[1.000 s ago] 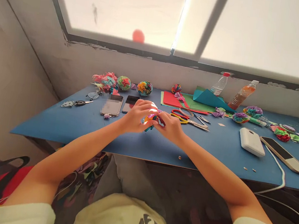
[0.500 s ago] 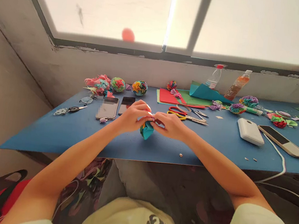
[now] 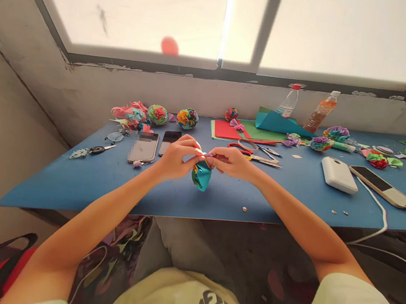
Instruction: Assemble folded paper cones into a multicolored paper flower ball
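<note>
Both hands meet over the middle of the blue table (image 3: pixel 83 181). My left hand (image 3: pixel 177 157) and my right hand (image 3: pixel 232 162) pinch a small layered paper flower (image 3: pixel 201 174), teal on the outside with orange and pink layers showing at the top. The fingers of both hands are closed on its upper edge, and the flower hangs just above the tabletop. Scissors (image 3: pixel 258 154) with red and yellow handles lie just behind my right hand. Two phones (image 3: pixel 144 147) lie face up to the left of my left hand.
Finished paper flower balls (image 3: pixel 187 118) line the back left. Coloured paper sheets (image 3: pixel 235 130), two bottles (image 3: pixel 320 111), a white power bank (image 3: pixel 339 175) and a cabled phone (image 3: pixel 383 186) lie to the right. Glasses (image 3: pixel 115 136) and keys (image 3: pixel 87 150) sit far left.
The flower has turned so its teal outer layer hangs below my fingers. Both hands have shifted slightly and keep pinching its top.
</note>
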`<act>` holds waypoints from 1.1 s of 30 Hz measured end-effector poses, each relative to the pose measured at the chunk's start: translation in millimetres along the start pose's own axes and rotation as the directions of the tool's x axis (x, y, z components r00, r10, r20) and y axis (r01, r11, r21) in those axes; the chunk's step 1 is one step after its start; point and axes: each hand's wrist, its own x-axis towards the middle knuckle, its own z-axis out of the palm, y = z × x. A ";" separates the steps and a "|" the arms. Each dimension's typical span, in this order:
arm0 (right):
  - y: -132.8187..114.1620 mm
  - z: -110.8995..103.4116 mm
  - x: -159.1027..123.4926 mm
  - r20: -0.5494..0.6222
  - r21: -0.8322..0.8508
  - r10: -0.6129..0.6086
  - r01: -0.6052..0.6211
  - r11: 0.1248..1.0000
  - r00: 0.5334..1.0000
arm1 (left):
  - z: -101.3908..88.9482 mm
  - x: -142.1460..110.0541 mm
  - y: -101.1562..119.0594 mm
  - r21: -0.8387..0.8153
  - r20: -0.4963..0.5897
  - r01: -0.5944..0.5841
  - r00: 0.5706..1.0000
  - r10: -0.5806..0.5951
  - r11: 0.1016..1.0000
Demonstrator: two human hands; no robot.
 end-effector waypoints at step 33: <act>9.2 14.0 -2.6 -0.165 -0.449 -0.300 0.199 0.871 0.939 | 1.6 -2.2 8.2 0.020 0.102 0.015 0.995 -0.017 1.000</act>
